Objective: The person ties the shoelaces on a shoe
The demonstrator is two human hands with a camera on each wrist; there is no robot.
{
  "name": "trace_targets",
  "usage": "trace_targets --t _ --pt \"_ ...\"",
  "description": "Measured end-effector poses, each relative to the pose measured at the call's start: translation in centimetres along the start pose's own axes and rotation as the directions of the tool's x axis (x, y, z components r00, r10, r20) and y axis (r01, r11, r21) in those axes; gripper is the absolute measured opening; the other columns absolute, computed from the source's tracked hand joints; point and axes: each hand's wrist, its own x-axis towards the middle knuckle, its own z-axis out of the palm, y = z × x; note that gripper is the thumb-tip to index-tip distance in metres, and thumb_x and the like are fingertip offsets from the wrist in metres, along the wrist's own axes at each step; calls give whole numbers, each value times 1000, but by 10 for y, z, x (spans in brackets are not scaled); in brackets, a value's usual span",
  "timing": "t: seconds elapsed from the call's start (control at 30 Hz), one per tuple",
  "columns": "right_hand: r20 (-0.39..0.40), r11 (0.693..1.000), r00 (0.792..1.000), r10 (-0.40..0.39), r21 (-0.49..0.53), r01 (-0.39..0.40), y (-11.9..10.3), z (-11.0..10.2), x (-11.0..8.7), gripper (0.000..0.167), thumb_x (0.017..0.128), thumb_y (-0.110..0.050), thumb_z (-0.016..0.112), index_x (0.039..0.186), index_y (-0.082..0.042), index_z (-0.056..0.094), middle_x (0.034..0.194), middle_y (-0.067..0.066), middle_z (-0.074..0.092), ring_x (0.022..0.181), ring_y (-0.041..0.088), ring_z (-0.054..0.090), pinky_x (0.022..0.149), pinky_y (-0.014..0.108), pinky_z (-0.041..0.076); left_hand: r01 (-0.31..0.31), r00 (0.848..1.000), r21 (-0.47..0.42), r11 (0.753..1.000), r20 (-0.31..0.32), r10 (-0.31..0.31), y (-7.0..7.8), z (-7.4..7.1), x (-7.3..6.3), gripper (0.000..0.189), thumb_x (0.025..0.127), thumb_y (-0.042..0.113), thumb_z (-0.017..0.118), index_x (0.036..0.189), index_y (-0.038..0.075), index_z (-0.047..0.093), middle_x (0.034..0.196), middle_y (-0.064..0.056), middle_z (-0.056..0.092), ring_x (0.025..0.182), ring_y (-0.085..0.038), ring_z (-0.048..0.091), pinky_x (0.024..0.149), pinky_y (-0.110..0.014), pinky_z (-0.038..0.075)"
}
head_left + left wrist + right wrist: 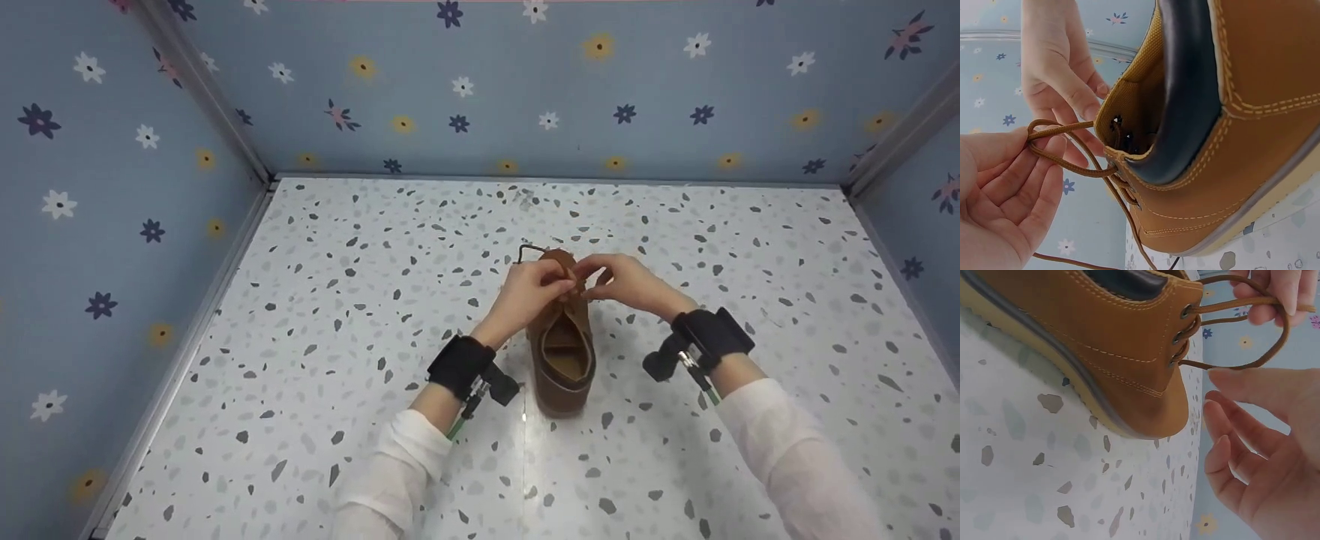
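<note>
A brown lace-up shoe point(561, 401) with a dark padded collar stands on the speckled surface, toe pointing away from me. My left hand point(529, 292) pinches a looped brown shoelace point(1061, 130) between thumb and fingers, just off the eyelets. Across the front of the shoe, my right hand point(634, 281) has its thumb and fingers parted. In the right wrist view the right thumb point(1230, 379) lies right at a curve of lace, with a gap to the fingers below. Lace strands run through the metal eyelets point(1186, 310).
A free length of lace point(520, 253) extends on the far left of the shoe. Blue flower-patterned panels point(510, 90) enclose the speckled white tabletop point(360, 300) at the back and both sides. Black straps with cameras point(461, 366) sit on both wrists.
</note>
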Motion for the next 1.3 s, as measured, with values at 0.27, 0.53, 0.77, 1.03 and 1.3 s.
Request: trace_targets --t 0.27,0.53,0.77,1.03,1.3 --pt "-100 1000 995 -8 -14 7 -3 6 2 19 82 -2 64 100 -2 66 97 10 63 81 24 57 69 36 45 -13 1000 6 1000 -3 13 1 2 -1 7 85 6 63 85 0 65 77 -3 63 67 -13 59 61 -21 46" --pt "-246 996 966 -78 -52 67 -7 0 1 10 84 1 61 89 -2 69 90 8 64 81 22 58 70 36 45 13 1000 -47 999 -1 -13 0 2 -2 7 84 4 63 85 -2 64 76 -7 63 68 -16 60 62 -22 47" --pt "-300 993 948 -106 -79 86 -11 -12 -7 8 84 -1 62 89 -3 68 90 7 63 82 20 57 67 33 46 9 1000 -18 1000 -8 -9 -1 1 -1 7 84 6 63 85 -1 64 74 -5 62 65 -13 59 62 -22 47" --pt "-286 984 946 -154 -127 122 -19 -25 -18 8 85 -2 61 89 -3 68 87 4 62 75 16 56 62 31 44 -1 1000 33 999 -17 1 -3 0 -1 6 84 7 63 82 1 64 71 -3 62 64 -12 58 61 -21 45" --pt "-258 969 941 -218 -172 177 -34 -35 -29 5 81 -1 66 83 -5 69 78 1 61 65 12 51 55 24 41 -17 1000 92 996 -21 19 -1 -1 1 9 84 9 64 80 2 63 69 -1 60 64 -13 57 60 -20 44"
